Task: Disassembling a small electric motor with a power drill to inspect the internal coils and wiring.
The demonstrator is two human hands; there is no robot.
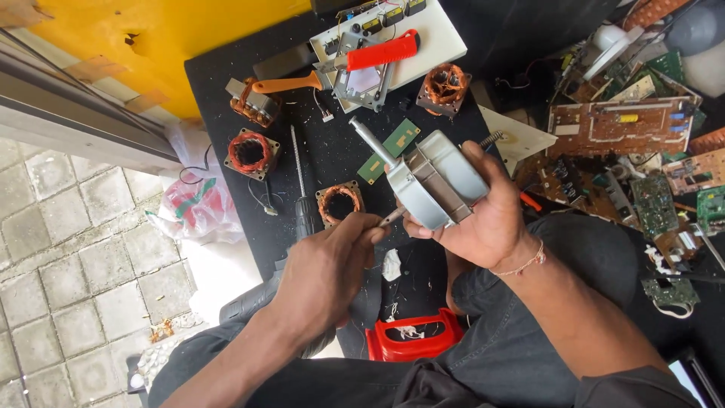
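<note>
Motor: grey motor (436, 180) is gripped by right hand (483, 219), casing closed.
Tool: thin metal tool (393, 217) is pinched in left hand (325, 272).
Tabletop: three copper coils (339, 204) already lie loose.

I see bare black tabletop (336, 151) between the long screwdriver (300, 170) and the small green board (390, 148); copper-wound coils (249, 153) crowd the left, and stacked circuit boards (619, 128) block the right.

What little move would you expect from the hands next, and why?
Probably a turn of the thin tool by the left hand: its tip sits against the lower edge of the grey metal motor housing, which the right hand grips tilted, shaft pointing away.
</note>
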